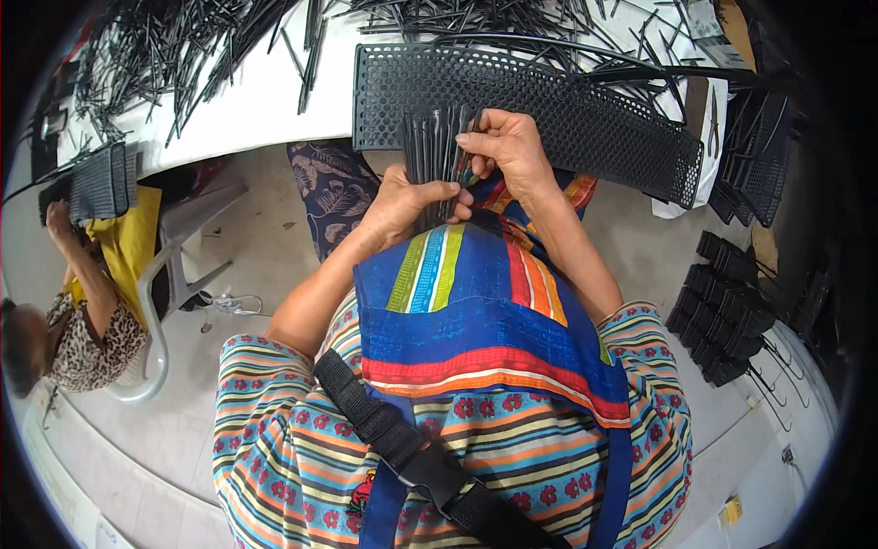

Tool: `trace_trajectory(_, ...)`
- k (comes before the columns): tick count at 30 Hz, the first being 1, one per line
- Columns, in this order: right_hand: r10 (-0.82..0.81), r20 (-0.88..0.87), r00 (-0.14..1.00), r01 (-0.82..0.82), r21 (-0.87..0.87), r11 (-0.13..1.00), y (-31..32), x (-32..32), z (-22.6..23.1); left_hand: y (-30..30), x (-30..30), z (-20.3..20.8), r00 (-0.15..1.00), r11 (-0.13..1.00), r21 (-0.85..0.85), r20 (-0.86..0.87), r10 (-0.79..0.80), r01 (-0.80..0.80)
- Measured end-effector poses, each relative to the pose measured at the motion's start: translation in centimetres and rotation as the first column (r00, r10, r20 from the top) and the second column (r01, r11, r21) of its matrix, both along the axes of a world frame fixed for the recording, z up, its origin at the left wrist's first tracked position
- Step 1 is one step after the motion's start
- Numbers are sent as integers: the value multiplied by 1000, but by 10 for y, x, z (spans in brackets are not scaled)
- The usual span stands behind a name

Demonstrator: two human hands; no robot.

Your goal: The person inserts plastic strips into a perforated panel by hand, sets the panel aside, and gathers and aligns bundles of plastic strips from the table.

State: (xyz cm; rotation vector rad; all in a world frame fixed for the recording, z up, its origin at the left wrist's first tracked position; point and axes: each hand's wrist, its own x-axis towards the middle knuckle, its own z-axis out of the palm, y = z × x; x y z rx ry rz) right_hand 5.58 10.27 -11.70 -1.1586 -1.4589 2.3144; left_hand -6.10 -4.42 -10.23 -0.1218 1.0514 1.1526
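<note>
Left hand (pixel 400 203) clenches the bundle of black rods (pixel 437 146), right hand (pixel 501 146) pinches one; a loose grip could let them fan out and spill.

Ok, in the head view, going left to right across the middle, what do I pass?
Co-worker's hand on a small black mesh piece → white plastic chair → left hand gripping a bundle of black sticks → right hand → stack of black parts on the floor.
</note>
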Motion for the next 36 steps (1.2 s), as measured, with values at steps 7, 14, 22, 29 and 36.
trace_trajectory(7, 18, 33, 999, -18, 2, 1000, -5, -1, -3, -5, 2, -8, 993, 994, -44, -72, 93, -97)
trace_trajectory(14, 27, 38, 999, -26, -26, 999, -6, -2, 4, -7, 1, -2, 998, 999, -6, -47, 45, -46)
trace_trajectory(22, 21, 18, 1000, -20, -40, 999, -7, -2, 1, -7, -1, -3, 999, 998, -31, -11, 47, -47)
trace_trajectory(29, 113, 24, 993, -112, -13, 994, 5, 0, 5, -11, 5, -3, 981, 990, -34, -141, 130, -136)
trace_trajectory(36, -243, -225, 944, 301, 277, 913, 28, -17, 17, -28, -5, -11, 967, 973, -108, -177, 182, -203)
